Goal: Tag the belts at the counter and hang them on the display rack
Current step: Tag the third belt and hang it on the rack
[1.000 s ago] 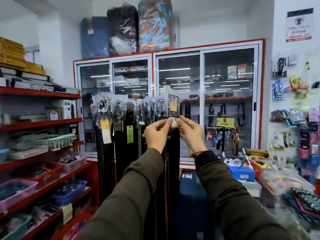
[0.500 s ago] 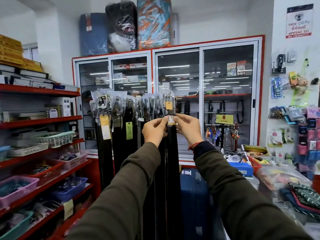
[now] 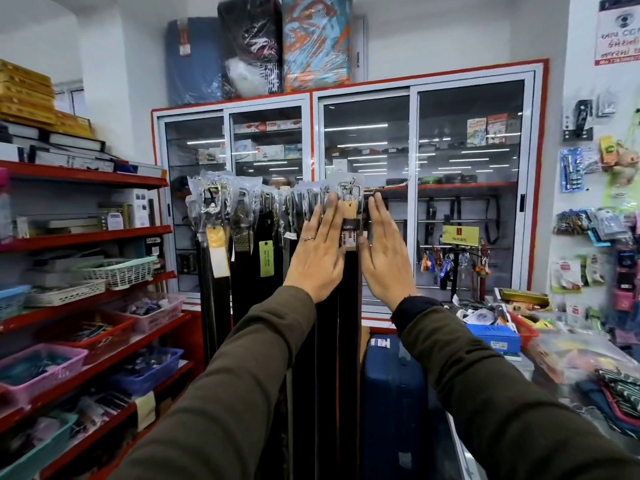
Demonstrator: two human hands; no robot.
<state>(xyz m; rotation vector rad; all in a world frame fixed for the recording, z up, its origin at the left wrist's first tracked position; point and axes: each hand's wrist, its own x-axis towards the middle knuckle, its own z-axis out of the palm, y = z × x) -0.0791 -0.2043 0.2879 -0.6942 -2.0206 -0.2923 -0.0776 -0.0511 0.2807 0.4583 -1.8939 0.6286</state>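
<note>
Here our left hand [image 3: 320, 252] and right hand [image 3: 382, 252] are spread flat, gripping nothing, either side of the tagged belt [image 3: 349, 271] hanging rightmost on the display rack [image 3: 277, 199]; any untagged belts remaining are out of sight.

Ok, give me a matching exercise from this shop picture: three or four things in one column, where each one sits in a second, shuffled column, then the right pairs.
Things:
1. green tag
2. blue suitcase
3. yellow sign
4. pink basket

Places:
A. on a red shelf at the left
B. inside the glass cabinet, right of the right hand
C. hanging on a belt left of the left hand
D. on the floor, right of the hanging belts

Pairs: 1-C, 2-D, 3-B, 4-A
</note>
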